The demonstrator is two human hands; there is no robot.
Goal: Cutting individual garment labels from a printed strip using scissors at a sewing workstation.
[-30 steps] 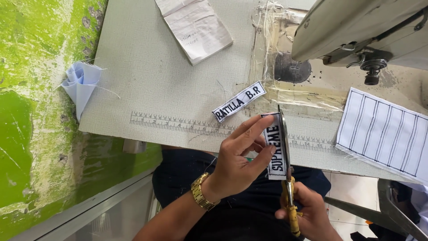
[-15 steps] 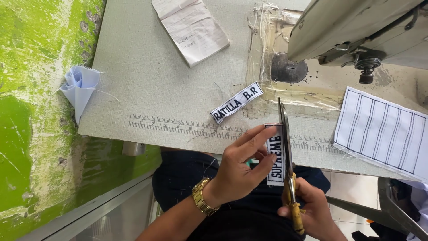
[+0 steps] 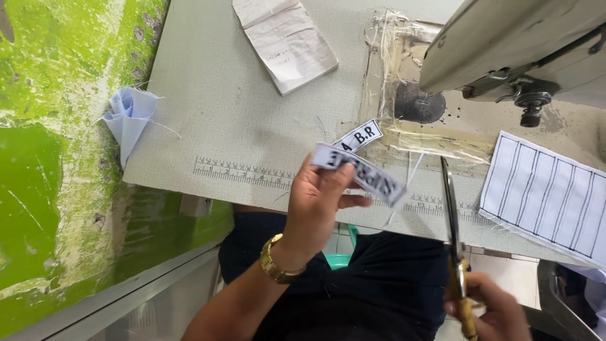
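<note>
— Sewing machine (image 3: 505, 50): one, cropped top right. Surface (image 3: 252, 126): one, printed ruler along its edge.

— Striped paper sheet (image 3: 546, 196): one, corner cut off. Notepad (image 3: 287, 38): one.

— Lettered fabric labels: two. One lies on the surface (image 3: 358, 136), half hidden behind the label (image 3: 363, 173) pinched in the left hand (image 3: 315, 202); that one was upright against the blades, now tilted clear.

— Scissors (image 3: 451, 227): one, gripped by the right hand (image 3: 489, 312), partly out of frame.

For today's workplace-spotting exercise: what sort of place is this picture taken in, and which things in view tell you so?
Most likely a sewing or tailoring workshop. An industrial sewing machine stands on the work table, which has a ruler scale along its front edge. The left hand holds a lettered fabric label and the right hand holds scissors.
</note>
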